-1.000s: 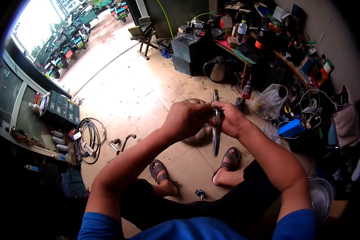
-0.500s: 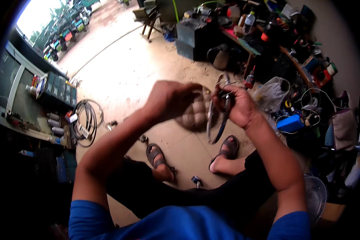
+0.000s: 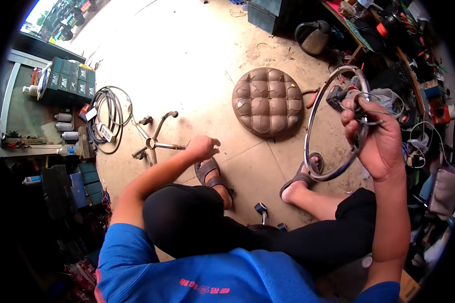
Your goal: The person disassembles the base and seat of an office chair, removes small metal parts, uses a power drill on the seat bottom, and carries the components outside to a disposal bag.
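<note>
A chromed ring [image 3: 306, 141], darker at its lower right, is held up over your right foot [image 3: 294, 186]; your right hand [image 3: 376, 134] grips its right side. Your left hand [image 3: 203, 148], fingers half curled, thumb narrowly apart, is near the metal base [image 3: 150, 143]. Tiled floor [image 3: 192, 101] stretches from there to a round tufted cushion [image 3: 268, 102]. Beyond stands a kettle [image 3: 316, 41], contents hidden.

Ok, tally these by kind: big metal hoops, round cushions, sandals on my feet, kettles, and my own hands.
Metal hoop: 1
Round cushion: 1
Sandals: 2
Kettle: 1
Left hand and right hand: 2
Total: 7
</note>
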Motion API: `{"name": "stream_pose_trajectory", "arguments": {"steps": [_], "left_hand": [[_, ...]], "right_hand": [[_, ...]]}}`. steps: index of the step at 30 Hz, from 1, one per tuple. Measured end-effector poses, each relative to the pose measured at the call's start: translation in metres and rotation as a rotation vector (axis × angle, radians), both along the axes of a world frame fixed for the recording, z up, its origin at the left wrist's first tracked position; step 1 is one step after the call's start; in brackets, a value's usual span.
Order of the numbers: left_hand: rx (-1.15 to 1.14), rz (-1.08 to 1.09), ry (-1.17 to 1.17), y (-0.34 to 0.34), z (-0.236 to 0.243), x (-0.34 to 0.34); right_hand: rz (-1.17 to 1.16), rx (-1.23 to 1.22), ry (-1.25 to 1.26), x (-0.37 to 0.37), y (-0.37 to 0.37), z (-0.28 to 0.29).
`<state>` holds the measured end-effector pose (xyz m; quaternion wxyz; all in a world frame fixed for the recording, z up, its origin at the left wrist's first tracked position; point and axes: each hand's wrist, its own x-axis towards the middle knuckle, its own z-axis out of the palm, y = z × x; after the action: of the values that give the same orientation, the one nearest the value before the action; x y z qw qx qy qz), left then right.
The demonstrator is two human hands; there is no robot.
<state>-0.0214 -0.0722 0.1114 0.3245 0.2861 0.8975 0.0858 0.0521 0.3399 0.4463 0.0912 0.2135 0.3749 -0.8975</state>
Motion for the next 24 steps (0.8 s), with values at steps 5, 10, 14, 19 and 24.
{"name": "stream_pose_trajectory", "arguments": {"steps": [5, 10, 14, 19, 24], "left_hand": [[-0.032, 0.324, 0.014, -0.015, -0.083, 0.029], [0.017, 0.522, 0.022, -0.005, -0.097, 0.027], [0.001, 0.472, 0.129, -0.002, -0.118, 0.031], [0.046, 0.461, 0.160, 0.001, -0.131, 0.036], [0.251, 0.235, 0.175, -0.003, -0.125, 0.042]], "right_hand": [[0.042, 0.008, -0.030, -0.017, -0.008, -0.006], [0.028, 0.041, -0.120, -0.026, -0.015, -0.017], [0.044, 0.053, -0.157, -0.035, -0.021, -0.025], [0.066, 0.094, -0.173, -0.039, -0.022, -0.028], [0.069, 0.090, -0.201, -0.038, -0.020, -0.031]]}}
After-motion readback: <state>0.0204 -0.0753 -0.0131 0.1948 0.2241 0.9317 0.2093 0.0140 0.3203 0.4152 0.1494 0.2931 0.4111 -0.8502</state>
